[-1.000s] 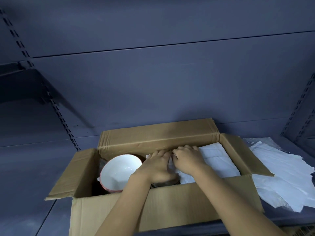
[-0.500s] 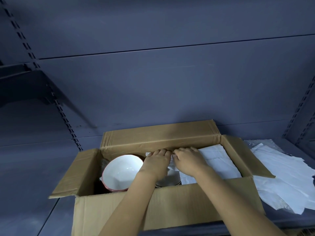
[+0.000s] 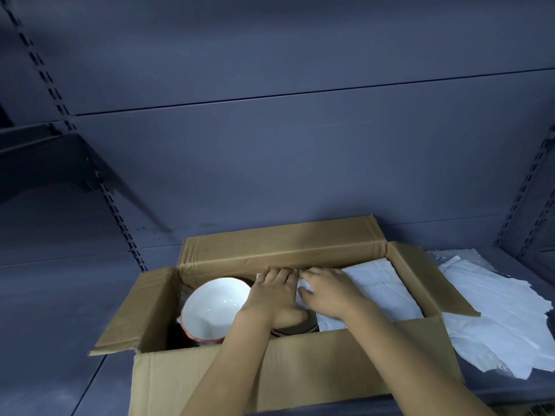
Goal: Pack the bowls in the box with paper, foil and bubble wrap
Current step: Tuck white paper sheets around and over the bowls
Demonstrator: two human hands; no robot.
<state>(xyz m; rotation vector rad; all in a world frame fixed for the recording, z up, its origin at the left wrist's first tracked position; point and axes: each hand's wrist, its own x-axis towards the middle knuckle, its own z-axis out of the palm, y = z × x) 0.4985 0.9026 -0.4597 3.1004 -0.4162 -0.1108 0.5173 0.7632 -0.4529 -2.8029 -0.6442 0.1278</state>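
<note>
An open cardboard box (image 3: 300,367) stands on a grey shelf. At its left end sits a white bowl with a red rim (image 3: 214,310). White paper (image 3: 378,286) covers the right half of the box. Both hands are inside, side by side at the middle. My left hand (image 3: 274,295) lies palm down over a dark stack of bowls (image 3: 295,329), fingers reaching the paper's edge by the back wall. My right hand (image 3: 329,291) presses on the paper with the thumb tucked at its edge. What lies under the paper is hidden.
More white paper sheets (image 3: 492,310) lie on bubble wrap (image 3: 450,255) on the shelf right of the box. The box flaps stick out left (image 3: 135,313) and right (image 3: 432,280); the back flap (image 3: 279,244) stands up. Slotted shelf uprights rise at left and right.
Both hands slid slightly farther toward the back wall of the box, still on the paper's edge. The bowl has not moved.
</note>
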